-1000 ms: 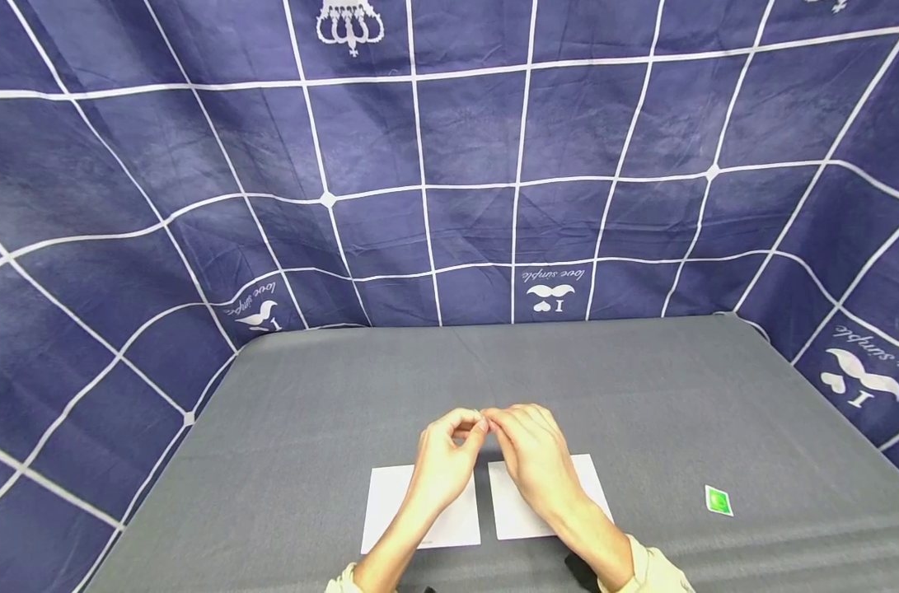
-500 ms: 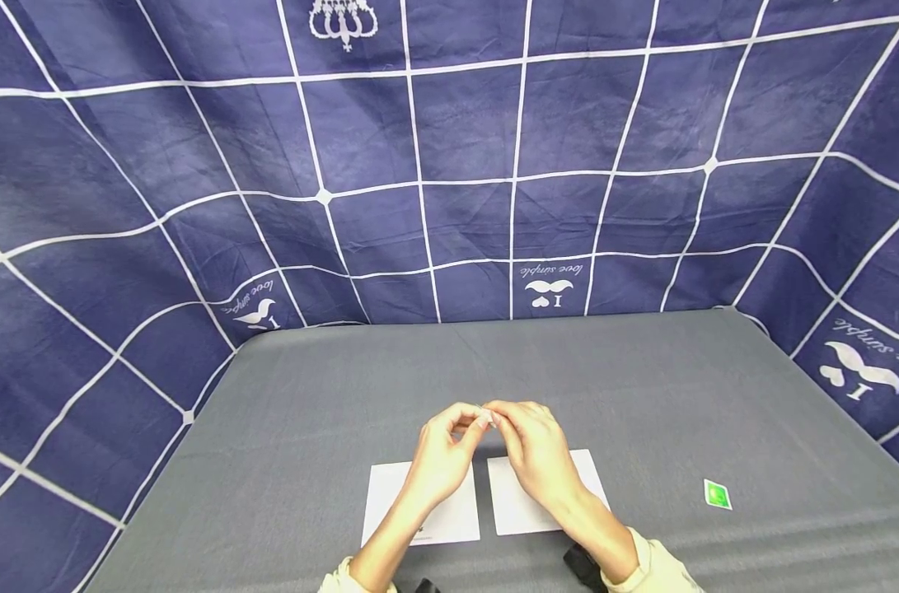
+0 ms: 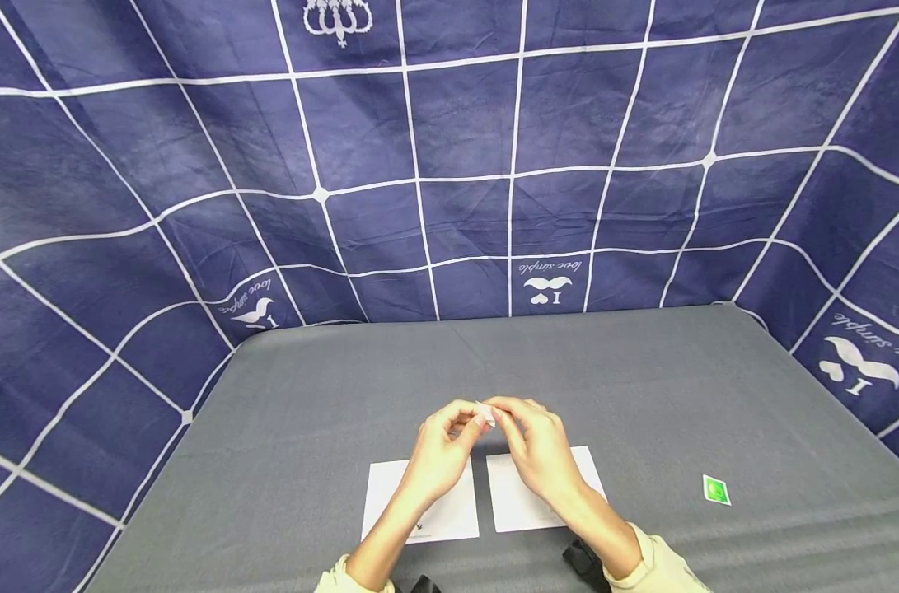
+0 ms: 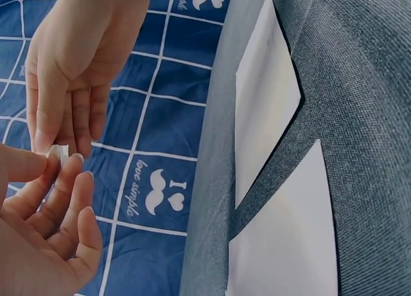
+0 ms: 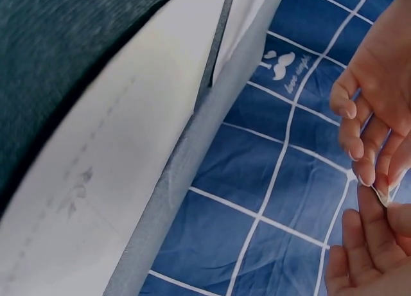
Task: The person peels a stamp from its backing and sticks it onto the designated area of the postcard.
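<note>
A small white piece of paper (image 3: 486, 413) is held up in front of me, over the far side of two white sheets. My left hand (image 3: 442, 453) pinches it between thumb and index finger, the other fingers loosely bent. From the opposite side my right hand (image 3: 541, 451) pinches its other edge, fingertips close against the left ones. In the left wrist view, a crinkled edge of the paper (image 4: 60, 152) shows between the fingertips. The right wrist view catches only a thin, pale, folded-looking sliver of paper (image 5: 383, 194). Fingers hide most of its surface.
Below the hands, a left white sheet (image 3: 449, 519) and a right white sheet (image 3: 508, 502) lie side by side on the grey cloth surface (image 3: 308, 412). A small green stamp-like square (image 3: 715, 490) lies to the right. Blue checked curtain (image 3: 464, 222) surrounds the surface.
More of the white paper now shows between the fingertips, which have drawn slightly apart. The sheets and the green square lie where they were; the view has shifted slightly.
</note>
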Available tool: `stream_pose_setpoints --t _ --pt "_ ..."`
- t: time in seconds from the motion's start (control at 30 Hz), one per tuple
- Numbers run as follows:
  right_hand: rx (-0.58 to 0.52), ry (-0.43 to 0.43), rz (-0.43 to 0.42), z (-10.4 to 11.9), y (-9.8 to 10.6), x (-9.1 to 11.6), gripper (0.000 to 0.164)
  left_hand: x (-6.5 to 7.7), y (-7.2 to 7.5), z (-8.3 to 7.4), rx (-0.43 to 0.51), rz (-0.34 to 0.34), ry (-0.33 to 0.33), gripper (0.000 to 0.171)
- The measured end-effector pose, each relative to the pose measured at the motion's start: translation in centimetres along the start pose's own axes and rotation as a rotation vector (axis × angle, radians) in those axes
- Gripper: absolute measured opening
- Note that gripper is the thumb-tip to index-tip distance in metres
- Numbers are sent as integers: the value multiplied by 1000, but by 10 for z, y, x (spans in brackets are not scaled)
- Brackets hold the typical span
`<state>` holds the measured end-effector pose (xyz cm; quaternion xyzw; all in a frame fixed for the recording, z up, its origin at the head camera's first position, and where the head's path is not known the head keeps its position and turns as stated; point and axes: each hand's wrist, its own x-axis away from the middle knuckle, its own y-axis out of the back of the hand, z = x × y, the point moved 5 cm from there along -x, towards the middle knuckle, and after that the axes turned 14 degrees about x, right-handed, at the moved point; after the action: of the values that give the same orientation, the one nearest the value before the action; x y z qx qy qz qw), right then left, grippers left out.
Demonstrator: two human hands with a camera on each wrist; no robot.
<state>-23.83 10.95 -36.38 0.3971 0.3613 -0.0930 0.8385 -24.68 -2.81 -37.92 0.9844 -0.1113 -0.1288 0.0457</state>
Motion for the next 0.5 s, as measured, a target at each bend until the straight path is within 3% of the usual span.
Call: stream_pose_setpoints --t 0.5 --pt "-22 -56 20 -3 0 0 14 -1 0 1 48 5 6 15"
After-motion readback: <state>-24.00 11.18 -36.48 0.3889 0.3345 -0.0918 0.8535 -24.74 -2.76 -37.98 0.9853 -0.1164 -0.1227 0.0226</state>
